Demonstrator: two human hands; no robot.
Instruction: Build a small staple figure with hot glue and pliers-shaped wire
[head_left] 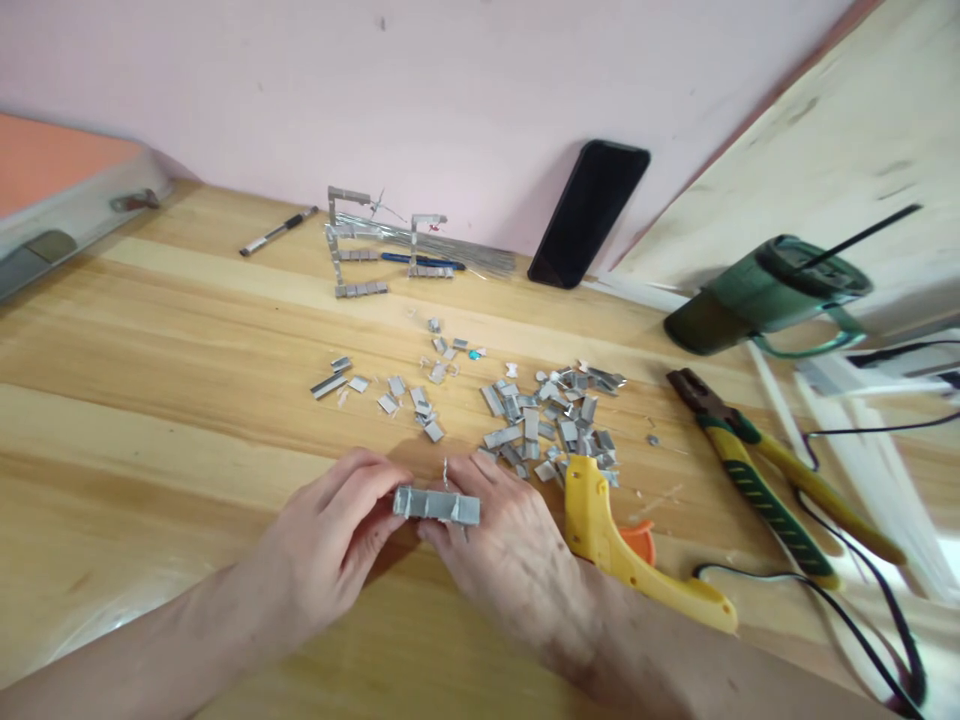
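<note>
Low in the centre of the frame, the left hand (330, 545) and right hand (506, 545) met fingertip to fingertip, both pinched shut on the ends of a grey strip (436, 506) held level just above the table (150, 420). Both forearms ran up from the bottom edge, wrists bent inward. Just above lay loose staples (551, 420), with a glue gun (622, 545) and pliers (757, 480) to the right.

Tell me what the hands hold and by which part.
A grey staple strip, in both hands: the grip of the left hand pinches its left end, that of the right hand its right end.
</note>
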